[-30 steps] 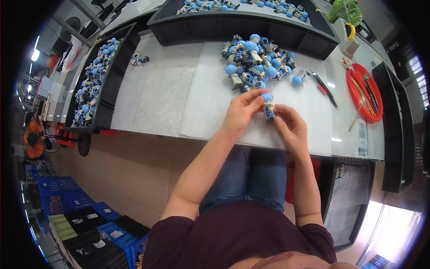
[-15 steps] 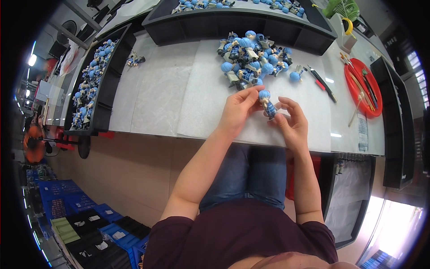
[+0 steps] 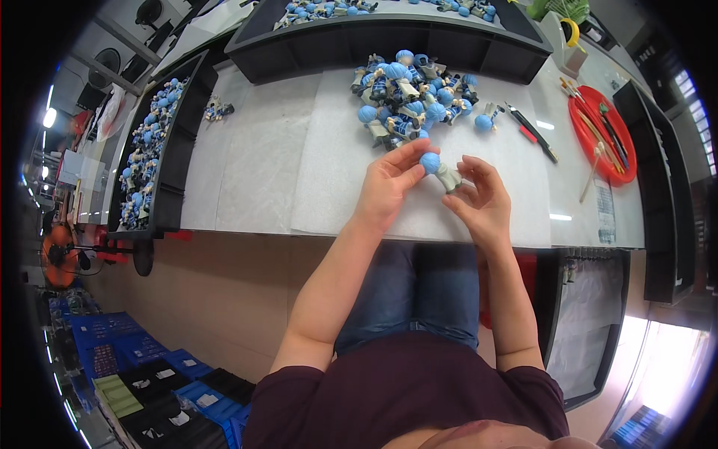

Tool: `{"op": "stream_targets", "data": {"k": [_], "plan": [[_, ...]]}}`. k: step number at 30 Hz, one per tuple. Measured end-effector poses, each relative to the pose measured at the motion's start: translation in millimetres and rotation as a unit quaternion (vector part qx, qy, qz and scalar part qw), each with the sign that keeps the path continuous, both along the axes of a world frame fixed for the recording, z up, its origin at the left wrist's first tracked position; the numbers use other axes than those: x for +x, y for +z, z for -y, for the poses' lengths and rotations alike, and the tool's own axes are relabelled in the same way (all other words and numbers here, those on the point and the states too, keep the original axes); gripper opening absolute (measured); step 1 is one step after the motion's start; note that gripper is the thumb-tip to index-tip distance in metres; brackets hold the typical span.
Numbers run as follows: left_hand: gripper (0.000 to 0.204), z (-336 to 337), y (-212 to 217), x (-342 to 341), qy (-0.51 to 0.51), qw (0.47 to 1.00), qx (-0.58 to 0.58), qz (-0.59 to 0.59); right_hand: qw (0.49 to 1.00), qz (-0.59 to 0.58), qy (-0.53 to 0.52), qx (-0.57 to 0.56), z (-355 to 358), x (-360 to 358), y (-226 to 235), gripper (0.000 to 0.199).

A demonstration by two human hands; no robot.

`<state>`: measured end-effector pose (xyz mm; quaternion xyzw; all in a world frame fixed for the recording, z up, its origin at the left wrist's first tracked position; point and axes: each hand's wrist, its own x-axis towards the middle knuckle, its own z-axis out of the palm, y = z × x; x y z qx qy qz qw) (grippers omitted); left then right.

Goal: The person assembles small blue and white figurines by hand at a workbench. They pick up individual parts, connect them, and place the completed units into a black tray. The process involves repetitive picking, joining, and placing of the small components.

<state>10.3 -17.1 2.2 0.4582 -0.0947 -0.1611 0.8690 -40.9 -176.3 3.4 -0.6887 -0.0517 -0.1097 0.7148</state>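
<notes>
The person sits at the desk [image 3: 254, 172], with blue trousers showing under its near edge. Both hands are up over the white mat. The left hand [image 3: 389, 187] has its grip closed on the round blue head of a small toy figure [image 3: 440, 170]. The right hand [image 3: 482, 200] has its grip pinched narrow on the pale body of the same toy. So the toy sits between the two hands, just above the desk.

The toy looks small, light and hard, like plastic. The smooth round head may slip. The thin neck where head meets body may snap, so it seems best to take it by the body and by the sides of the head.

Half a second ago the toy stood more upright between the hands. Now it leans, with the head tipped to the left hand.

Farther back is a pile of blue toy figures [image 3: 407, 93]. Behind it stands a long black tray [image 3: 389, 45]. To the right lies a red plate [image 3: 598, 138] with sticks.
</notes>
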Motion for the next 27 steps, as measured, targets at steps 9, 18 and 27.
{"op": "stream_targets", "data": {"k": [9, 18, 27], "plan": [[0.04, 0, 3, 1, -0.019, 1.0, -0.017, -0.002, 1.0, -0.005, -0.002, -0.002, 1, 0, 2, 0.054], [0.037, -6, 0, 1, -0.028, 0.999, -0.02, 0.009, 1.0, 0.02, -0.003, 0.01, -4, 2, -4, 0.043], [0.035, 4, 0, 1, 0.005, 1.0, 0.002, 0.008, 0.993, 0.07, -0.084, 0.034, 10, -5, -7, 0.025]]}}
